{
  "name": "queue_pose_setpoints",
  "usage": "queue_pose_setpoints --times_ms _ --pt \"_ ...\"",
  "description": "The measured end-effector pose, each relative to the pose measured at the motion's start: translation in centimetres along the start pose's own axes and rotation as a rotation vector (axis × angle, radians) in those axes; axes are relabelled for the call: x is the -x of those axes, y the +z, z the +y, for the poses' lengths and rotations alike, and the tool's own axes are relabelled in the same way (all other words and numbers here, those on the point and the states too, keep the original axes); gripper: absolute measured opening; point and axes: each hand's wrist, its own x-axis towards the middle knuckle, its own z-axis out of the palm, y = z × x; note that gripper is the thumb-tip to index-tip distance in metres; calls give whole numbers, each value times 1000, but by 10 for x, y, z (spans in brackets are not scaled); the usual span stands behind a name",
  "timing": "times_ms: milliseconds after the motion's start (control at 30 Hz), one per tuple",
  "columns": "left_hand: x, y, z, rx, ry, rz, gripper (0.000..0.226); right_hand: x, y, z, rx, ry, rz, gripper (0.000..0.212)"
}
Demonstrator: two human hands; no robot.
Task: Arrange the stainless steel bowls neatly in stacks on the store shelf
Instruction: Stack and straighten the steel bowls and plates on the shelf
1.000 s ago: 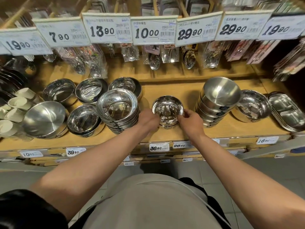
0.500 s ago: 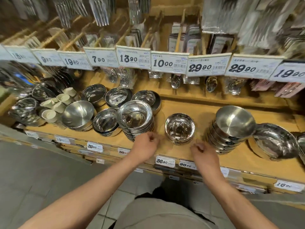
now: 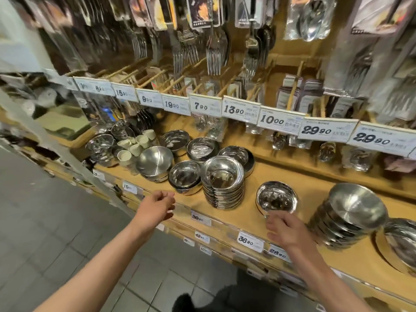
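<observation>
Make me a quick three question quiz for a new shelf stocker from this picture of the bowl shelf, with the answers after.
1. True or false: the left hand is holding a bowl.
2. Which is taller: the stack of shiny bowls in the middle, or the small bowl stack in front of the right hand?
3. Multiple choice: the pale cups sit A) at the left of the shelf, B) at its right end, C) on the floor.

Key: 1 false; 2 the stack of shiny bowls; 3 A.

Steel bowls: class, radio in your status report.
Both hands empty: left hand, right hand. Small bowl stack set down beside tall stack. Nothing blocking.
</observation>
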Motion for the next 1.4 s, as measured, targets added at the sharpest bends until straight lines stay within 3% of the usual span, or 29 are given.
queue_pose_setpoints --times_ms 133,267,400,533,767,900,1200,1300,1400 --pt "-32 -37 -7 13 3 -41 8 7 35 -4 49 1 -73 12" --pt "-78 -72 -21 12 13 -111 7 12 91 4 123 35 106 14" --pt "-111 -95 -40 -29 -9 -145 21 24 140 4 63 94 196 18" --pt "-131 -98 -44 -66 -48 -237 24 35 168 6 20 118 299 19" --pt "-153 -69 -26 -69 -74 -272 15 19 184 10 -103 189 248 15" --pt "-163 -53 -14 -168 -15 -266 5 4 191 10 -65 161 202 17" --pt "-180 -17 2 -603 101 -177 22 -9 200 6 -45 171 150 15" --pt "-185 -6 4 -721 113 -155 43 -10 204 7 -34 196 136 15" --pt "-187 -1 4 -837 178 -145 45 -10 213 5 -20 201 120 16"
